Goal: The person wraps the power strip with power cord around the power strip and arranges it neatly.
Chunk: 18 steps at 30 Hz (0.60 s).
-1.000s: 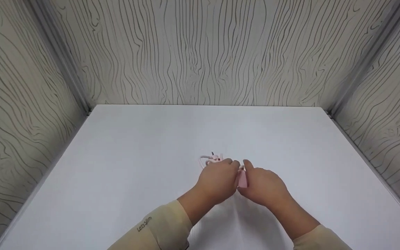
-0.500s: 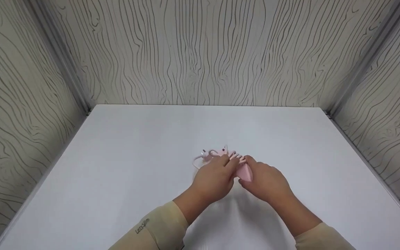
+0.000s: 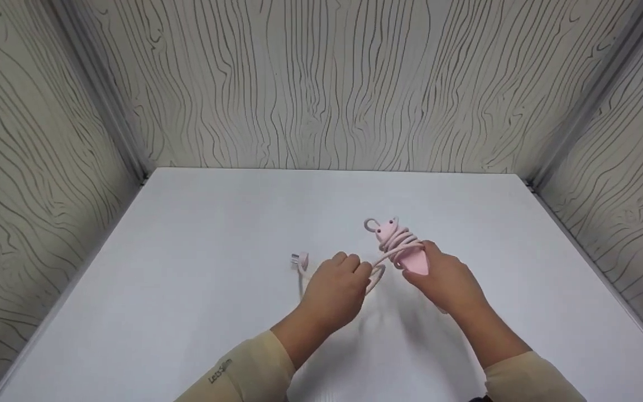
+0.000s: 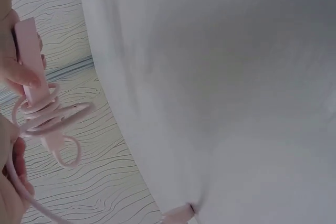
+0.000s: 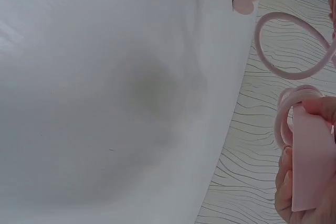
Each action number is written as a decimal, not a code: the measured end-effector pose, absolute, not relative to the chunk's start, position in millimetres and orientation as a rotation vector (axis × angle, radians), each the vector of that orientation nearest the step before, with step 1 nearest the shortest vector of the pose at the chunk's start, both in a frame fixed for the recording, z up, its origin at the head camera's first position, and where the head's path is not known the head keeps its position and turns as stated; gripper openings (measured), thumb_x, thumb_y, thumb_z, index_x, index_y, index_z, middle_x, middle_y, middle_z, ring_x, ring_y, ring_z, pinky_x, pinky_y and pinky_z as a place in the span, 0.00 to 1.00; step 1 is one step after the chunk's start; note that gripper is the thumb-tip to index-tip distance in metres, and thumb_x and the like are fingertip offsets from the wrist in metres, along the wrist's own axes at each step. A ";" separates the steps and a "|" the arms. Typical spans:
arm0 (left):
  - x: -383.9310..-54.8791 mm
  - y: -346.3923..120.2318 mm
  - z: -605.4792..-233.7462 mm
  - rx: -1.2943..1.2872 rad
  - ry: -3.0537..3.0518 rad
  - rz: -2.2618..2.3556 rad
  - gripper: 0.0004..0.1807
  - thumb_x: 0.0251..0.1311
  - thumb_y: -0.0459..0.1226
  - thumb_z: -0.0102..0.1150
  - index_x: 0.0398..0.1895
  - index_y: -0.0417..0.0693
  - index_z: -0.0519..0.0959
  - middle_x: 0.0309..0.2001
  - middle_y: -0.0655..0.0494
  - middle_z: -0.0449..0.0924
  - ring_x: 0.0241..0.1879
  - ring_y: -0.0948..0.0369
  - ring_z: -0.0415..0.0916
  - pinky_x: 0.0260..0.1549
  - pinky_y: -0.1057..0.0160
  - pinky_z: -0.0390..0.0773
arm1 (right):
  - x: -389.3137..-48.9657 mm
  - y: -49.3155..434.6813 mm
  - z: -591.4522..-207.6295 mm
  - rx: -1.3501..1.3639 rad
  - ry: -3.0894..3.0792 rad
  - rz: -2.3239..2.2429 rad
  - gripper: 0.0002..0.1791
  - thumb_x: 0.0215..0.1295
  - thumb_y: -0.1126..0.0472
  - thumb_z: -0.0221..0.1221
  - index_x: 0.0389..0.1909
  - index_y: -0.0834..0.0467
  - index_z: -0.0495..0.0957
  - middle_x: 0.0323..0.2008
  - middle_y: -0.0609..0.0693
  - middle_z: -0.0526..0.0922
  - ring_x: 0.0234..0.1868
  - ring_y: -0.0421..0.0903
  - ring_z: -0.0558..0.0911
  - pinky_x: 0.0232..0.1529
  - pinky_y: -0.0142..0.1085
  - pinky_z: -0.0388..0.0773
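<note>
A pink bar-shaped corded device has several turns of its pale pink cord wound about its middle. My right hand grips the bar's near end, thumb on one face and fingers behind, as the right wrist view shows on the device. My left hand holds a length of the cord between its curled fingers, left of the device. From the far end, which bears two dark dots, a small cord loop sticks out. The plug, with metal prongs, dangles left of my left hand. Both hands are over the table.
The white table stretches out below and around the hands. Pale wood-grain panels rise behind it and on both sides, with grey posts at the corners. Shadows of the arms fall on the tabletop.
The hands have moved apart: the right, with the device, up and right, the left leftward with the cord. A cord length now spans between them, and the plug has come out left.
</note>
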State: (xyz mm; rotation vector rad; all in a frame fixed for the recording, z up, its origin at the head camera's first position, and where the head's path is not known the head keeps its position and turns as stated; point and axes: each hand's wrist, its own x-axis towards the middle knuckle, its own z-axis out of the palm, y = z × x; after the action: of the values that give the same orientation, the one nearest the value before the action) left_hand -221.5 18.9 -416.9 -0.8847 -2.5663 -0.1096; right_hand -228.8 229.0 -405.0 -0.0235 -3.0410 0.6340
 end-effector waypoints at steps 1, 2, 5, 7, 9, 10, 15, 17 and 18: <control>-220.3 19.7 -417.9 -0.899 -2.590 -0.116 0.11 0.61 0.44 0.54 0.42 0.51 0.73 0.31 0.59 0.73 0.28 0.64 0.67 0.26 0.70 0.72 | -228.9 228.9 -404.1 -0.027 -3.027 0.663 0.37 0.57 0.46 0.58 0.63 0.60 0.60 0.47 0.61 0.78 0.36 0.52 0.79 0.31 0.44 0.76; -219.3 20.9 -419.4 -0.904 -2.621 -0.142 0.11 0.60 0.45 0.54 0.42 0.52 0.73 0.30 0.59 0.73 0.27 0.65 0.68 0.25 0.70 0.72 | -228.8 228.3 -403.2 -0.024 -3.012 0.691 0.37 0.57 0.45 0.58 0.62 0.59 0.60 0.47 0.60 0.78 0.37 0.52 0.79 0.32 0.45 0.76; -217.3 25.0 -423.7 -0.850 -2.733 -0.317 0.12 0.58 0.47 0.57 0.40 0.53 0.73 0.26 0.61 0.74 0.24 0.66 0.68 0.23 0.71 0.72 | -227.5 224.5 -398.9 0.005 -2.969 0.743 0.35 0.56 0.45 0.58 0.62 0.57 0.61 0.46 0.59 0.79 0.37 0.51 0.78 0.33 0.45 0.76; -217.9 27.0 -426.2 -0.784 -2.777 -0.469 0.11 0.57 0.49 0.57 0.35 0.53 0.73 0.22 0.63 0.73 0.22 0.66 0.68 0.22 0.71 0.71 | -226.4 221.1 -394.7 0.019 -2.941 0.776 0.35 0.56 0.46 0.58 0.62 0.57 0.60 0.45 0.59 0.79 0.37 0.51 0.78 0.33 0.45 0.75; -219.3 27.9 -428.3 -0.741 -2.795 -0.638 0.11 0.57 0.50 0.57 0.31 0.54 0.74 0.19 0.65 0.72 0.21 0.67 0.66 0.21 0.70 0.69 | -225.3 218.1 -390.5 0.021 -2.922 0.798 0.36 0.57 0.45 0.58 0.62 0.57 0.60 0.46 0.59 0.79 0.38 0.51 0.78 0.34 0.46 0.75; -220.3 28.1 -429.6 -0.739 -2.801 -0.726 0.10 0.58 0.50 0.56 0.29 0.55 0.75 0.19 0.66 0.71 0.21 0.68 0.66 0.21 0.71 0.68 | -224.9 216.9 -388.7 0.021 -2.911 0.808 0.36 0.57 0.45 0.57 0.63 0.57 0.59 0.46 0.59 0.78 0.38 0.51 0.78 0.35 0.46 0.75; -226.4 29.2 -437.5 -0.875 -2.816 -1.162 0.09 0.64 0.43 0.50 0.33 0.53 0.80 0.24 0.67 0.77 0.25 0.70 0.68 0.25 0.72 0.70 | -221.7 212.1 -382.1 0.052 -2.856 0.882 0.35 0.57 0.46 0.57 0.62 0.56 0.60 0.44 0.58 0.79 0.36 0.50 0.77 0.34 0.44 0.74; -230.0 29.6 -440.9 -0.897 -2.816 -1.273 0.09 0.64 0.40 0.50 0.36 0.50 0.81 0.27 0.65 0.80 0.27 0.70 0.70 0.27 0.72 0.71 | -220.3 210.5 -381.7 0.098 -2.833 0.897 0.34 0.56 0.46 0.58 0.61 0.55 0.61 0.41 0.56 0.79 0.34 0.49 0.76 0.32 0.42 0.73; -232.5 29.5 -442.5 -0.886 -2.829 -1.308 0.09 0.64 0.40 0.51 0.38 0.50 0.81 0.29 0.65 0.81 0.27 0.70 0.70 0.27 0.72 0.71 | -219.6 209.4 -382.0 0.124 -2.821 0.895 0.33 0.56 0.47 0.59 0.60 0.55 0.62 0.40 0.55 0.79 0.33 0.48 0.76 0.31 0.41 0.73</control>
State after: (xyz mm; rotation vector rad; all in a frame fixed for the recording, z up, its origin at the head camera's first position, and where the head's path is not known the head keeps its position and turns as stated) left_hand -232.5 29.5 -442.5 -0.8862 -2.8290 -1.3078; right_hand -219.6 209.4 -382.0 0.1238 -2.8206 0.8952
